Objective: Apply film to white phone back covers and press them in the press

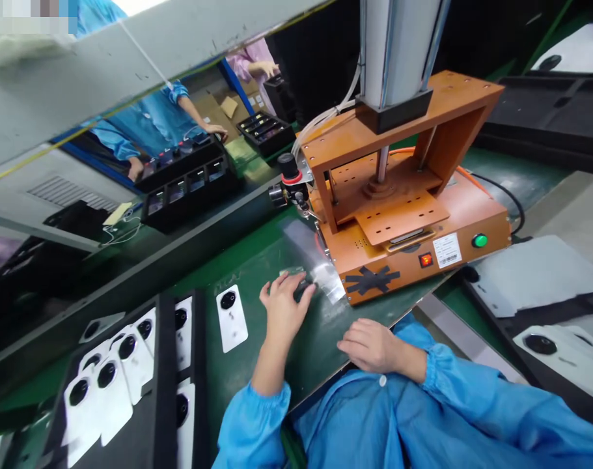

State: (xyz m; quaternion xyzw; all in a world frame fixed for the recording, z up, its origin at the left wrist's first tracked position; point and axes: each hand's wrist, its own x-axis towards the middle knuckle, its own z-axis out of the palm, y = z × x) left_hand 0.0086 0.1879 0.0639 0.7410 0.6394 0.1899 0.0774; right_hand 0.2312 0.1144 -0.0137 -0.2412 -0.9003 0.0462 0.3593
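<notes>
My left hand (pixel 285 301) is over the green tabletop, thumb and fingers apart and curved around a small dark round piece (pixel 303 288). Whether the fingertips touch that piece is hard to tell. Near the table's front edge rests my right hand (pixel 368 346), its fingers together and loosely curled, with nothing visible in them. A white phone back cover (pixel 232 319) with a black round camera ring lies flat to the left of my left hand. Clear film (pixel 325 277) lies between that hand and the orange press (pixel 374 225).
Black trays at left (pixel 162 391) and right (pixel 518 352) carry several phone back covers. The press has a lit green button (pixel 480 240) and a red switch (pixel 426 260). Beyond the ledge, a co-worker's hands (pixel 217 131) are by a black tray (pixel 191 192).
</notes>
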